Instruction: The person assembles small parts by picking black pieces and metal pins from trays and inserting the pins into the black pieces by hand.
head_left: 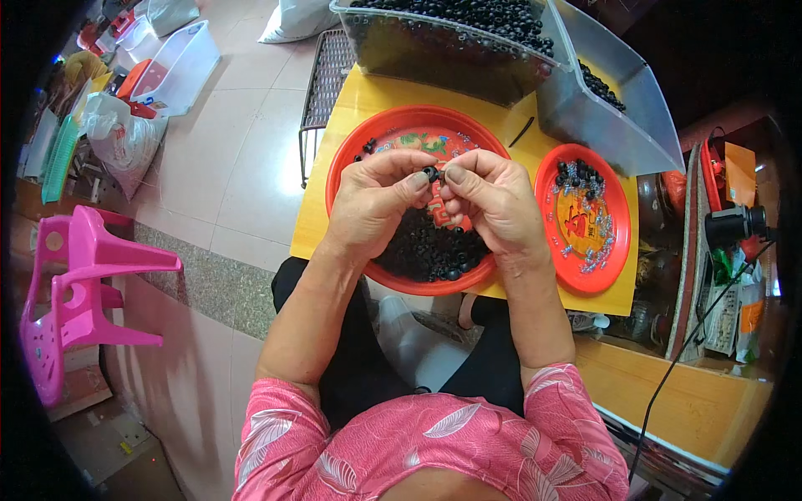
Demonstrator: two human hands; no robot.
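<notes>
Between its thumb and fingers my left hand [386, 194] pinches a small round black part with a hole [431, 173]. My right hand [491, 194] meets it from the other side, thumb and forefinger pressed together at the black part; whatever they hold is too small to name. Both hands are above a large round red tray [341, 159] with a printed pattern. A heap of small black parts [430, 246] fills its near side, and a few more lie at its left edge. Small clear pieces are scattered along its far side.
On the yellow table [313, 224], a smaller red oval tray [621, 250] holds black parts and clear pieces. Clear plastic bins [443, 63] of black parts stand behind. A thin black strip [522, 132] lies between. A pink plastic chair [83, 288] stands on the floor at left.
</notes>
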